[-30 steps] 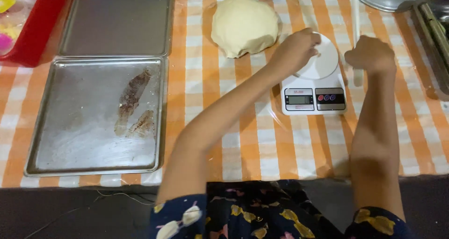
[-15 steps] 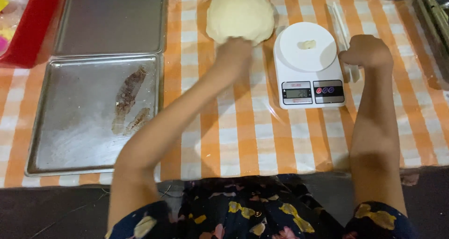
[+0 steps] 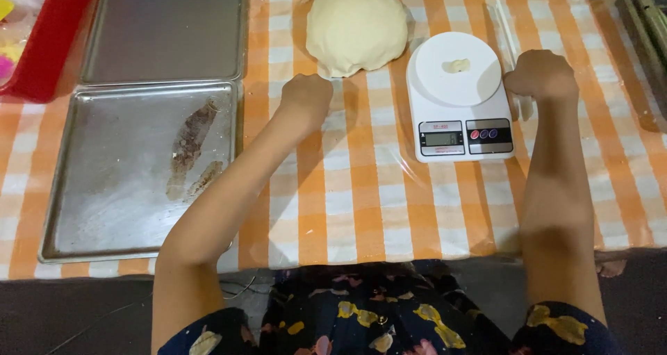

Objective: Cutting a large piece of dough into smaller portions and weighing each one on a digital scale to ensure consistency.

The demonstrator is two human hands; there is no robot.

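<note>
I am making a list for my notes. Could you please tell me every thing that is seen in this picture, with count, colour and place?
dough mass: one, pale cream, top centre on cloth
kitchen scale: one, white, right of dough
small dough piece: one, cream, on scale platform
baking trays: two, grey metal, left side
red container: one, top left corner
tablecloth: one, orange and white checks
left hand: closed fist, just below dough
right hand: closed, beside scale, gripping a thin pale object

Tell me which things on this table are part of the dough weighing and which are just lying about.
In use: dough mound, white scale, small dough piece, left hand, right hand.
Lying about: two metal trays, red tub.
</note>
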